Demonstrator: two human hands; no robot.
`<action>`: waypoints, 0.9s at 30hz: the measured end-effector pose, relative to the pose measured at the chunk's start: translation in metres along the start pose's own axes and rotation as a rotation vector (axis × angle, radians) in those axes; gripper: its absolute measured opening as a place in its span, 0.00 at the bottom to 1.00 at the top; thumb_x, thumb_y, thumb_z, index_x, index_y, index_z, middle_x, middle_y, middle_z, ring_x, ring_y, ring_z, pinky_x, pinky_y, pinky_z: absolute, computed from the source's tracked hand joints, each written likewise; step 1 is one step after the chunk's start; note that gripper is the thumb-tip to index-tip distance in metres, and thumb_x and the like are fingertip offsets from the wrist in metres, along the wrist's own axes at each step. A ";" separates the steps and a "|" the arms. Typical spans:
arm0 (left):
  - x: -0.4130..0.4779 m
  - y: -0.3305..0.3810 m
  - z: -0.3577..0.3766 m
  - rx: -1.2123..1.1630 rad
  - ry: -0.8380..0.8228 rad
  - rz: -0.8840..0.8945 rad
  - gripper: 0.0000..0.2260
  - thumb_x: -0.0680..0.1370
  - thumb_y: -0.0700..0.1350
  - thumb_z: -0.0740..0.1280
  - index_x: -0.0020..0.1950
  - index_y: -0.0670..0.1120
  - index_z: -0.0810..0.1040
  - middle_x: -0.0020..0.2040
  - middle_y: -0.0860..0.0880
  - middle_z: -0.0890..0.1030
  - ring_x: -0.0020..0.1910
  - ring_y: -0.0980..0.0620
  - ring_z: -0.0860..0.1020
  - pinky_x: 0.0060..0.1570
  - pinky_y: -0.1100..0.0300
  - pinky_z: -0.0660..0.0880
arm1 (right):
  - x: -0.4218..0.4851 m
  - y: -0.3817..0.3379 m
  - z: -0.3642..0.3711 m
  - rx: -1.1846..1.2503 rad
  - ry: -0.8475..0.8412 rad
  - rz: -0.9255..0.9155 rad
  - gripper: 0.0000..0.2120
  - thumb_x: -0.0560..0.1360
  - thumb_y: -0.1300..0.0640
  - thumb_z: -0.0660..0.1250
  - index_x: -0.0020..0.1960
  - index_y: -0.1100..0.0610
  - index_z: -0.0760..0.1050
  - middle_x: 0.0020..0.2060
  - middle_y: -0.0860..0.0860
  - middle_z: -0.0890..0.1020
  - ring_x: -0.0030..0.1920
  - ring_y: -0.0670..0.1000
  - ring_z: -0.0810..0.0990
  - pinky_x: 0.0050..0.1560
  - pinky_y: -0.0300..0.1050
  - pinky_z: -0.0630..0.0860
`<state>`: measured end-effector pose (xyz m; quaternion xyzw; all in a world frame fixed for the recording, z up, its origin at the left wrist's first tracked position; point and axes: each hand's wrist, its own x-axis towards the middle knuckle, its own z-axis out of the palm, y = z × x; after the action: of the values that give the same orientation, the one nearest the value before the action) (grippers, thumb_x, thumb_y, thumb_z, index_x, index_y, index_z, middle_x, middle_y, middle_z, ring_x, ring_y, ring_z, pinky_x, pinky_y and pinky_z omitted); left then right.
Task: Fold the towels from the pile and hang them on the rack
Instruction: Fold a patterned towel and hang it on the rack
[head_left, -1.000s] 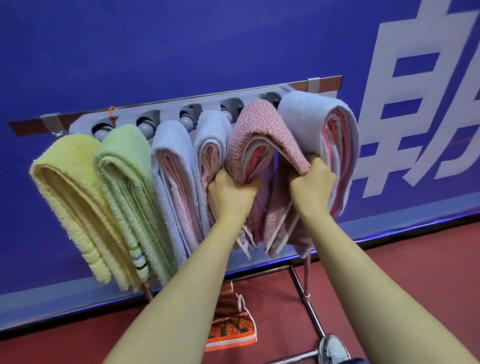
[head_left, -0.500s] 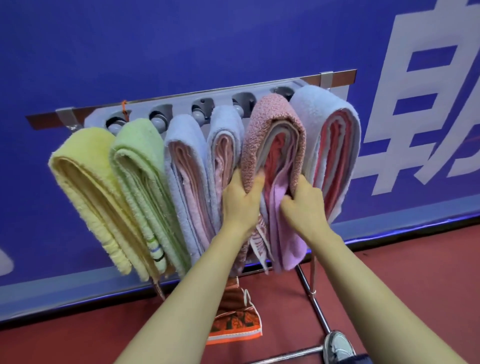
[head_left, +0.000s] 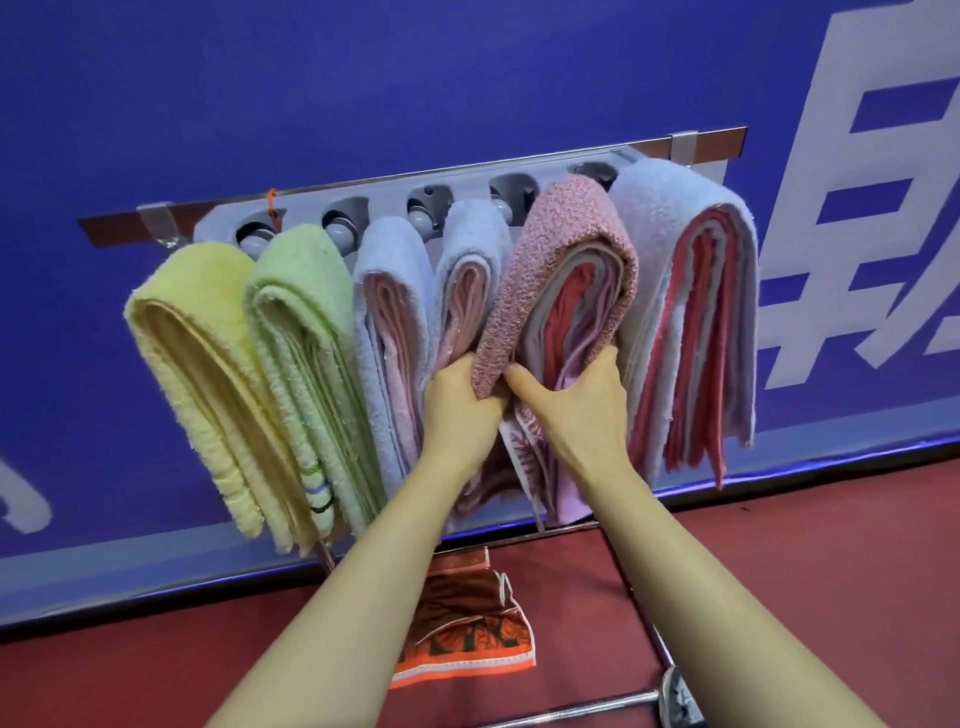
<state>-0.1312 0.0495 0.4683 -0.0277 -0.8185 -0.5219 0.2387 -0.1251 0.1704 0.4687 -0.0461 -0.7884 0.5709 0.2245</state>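
- Head view: the pink towel (head_left: 566, 234) is draped over the rack (head_left: 467, 179), fifth of six — the hanging step, seemingly near its end.
- Left hand (head_left: 462, 410) pinches its lower left edge; right hand (head_left: 576, 415) curls thumb and fingers round the inner layers.
- Next, likely: tug both sides level, then let go.

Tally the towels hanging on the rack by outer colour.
Yellow towel: 1
Green towel: 1
Blue towels: 3
Pink towel: 1
Total: 6
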 end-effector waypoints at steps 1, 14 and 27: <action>-0.001 0.000 0.002 0.017 0.031 0.007 0.10 0.68 0.38 0.64 0.31 0.52 0.71 0.26 0.55 0.73 0.28 0.57 0.68 0.32 0.57 0.64 | 0.000 -0.001 0.005 -0.007 0.044 0.004 0.49 0.59 0.33 0.75 0.72 0.54 0.62 0.63 0.55 0.76 0.65 0.58 0.75 0.64 0.55 0.72; -0.010 -0.017 0.018 -0.144 -0.023 -0.036 0.13 0.66 0.47 0.71 0.49 0.47 0.81 0.42 0.48 0.85 0.41 0.48 0.82 0.46 0.49 0.80 | 0.013 0.020 0.006 0.222 -0.022 0.023 0.25 0.70 0.54 0.74 0.63 0.58 0.70 0.58 0.51 0.81 0.59 0.52 0.79 0.60 0.45 0.74; -0.005 -0.014 -0.017 0.266 0.120 -0.023 0.13 0.67 0.34 0.59 0.48 0.40 0.79 0.41 0.37 0.82 0.44 0.34 0.78 0.40 0.49 0.70 | 0.020 0.021 -0.010 -0.085 0.157 -0.017 0.25 0.64 0.54 0.73 0.57 0.59 0.69 0.49 0.60 0.82 0.50 0.67 0.79 0.49 0.56 0.76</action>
<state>-0.1242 0.0298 0.4604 0.0446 -0.8649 -0.4124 0.2827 -0.1429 0.1933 0.4577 -0.0933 -0.7922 0.5297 0.2883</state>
